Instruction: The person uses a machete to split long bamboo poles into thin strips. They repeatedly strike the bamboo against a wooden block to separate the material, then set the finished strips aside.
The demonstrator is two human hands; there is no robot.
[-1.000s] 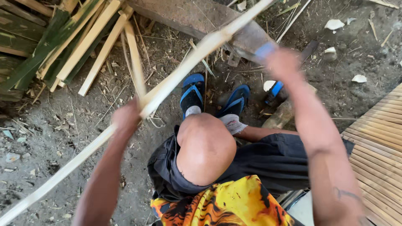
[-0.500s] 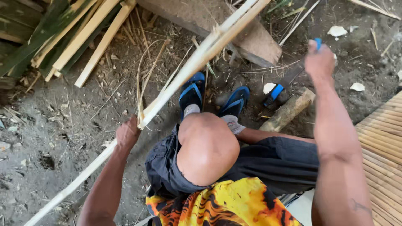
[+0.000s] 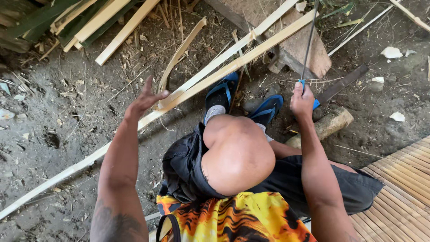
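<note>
The left hand [image 3: 145, 99] is lifted with its fingers spread wide, gripping nothing; it hovers just above the near end of the split in a long bamboo pole [image 3: 197, 87]. The right hand [image 3: 302, 101] is wrapped tight around the blue handle of a long thin blade [image 3: 310, 40], which points straight up and away from the person toward the wooden block [image 3: 309, 49].

The bamboo pole lies on the dirt ground [image 3: 53, 116] with its long axis running diagonally, from the near left corner of the view up to the block at the far right. It is cleft into two strips over its far half. The pole passes directly under the left hand, which is the nearer one; the right hand sits well apart from it, past the blue sandals [image 3: 244, 101].
</note>
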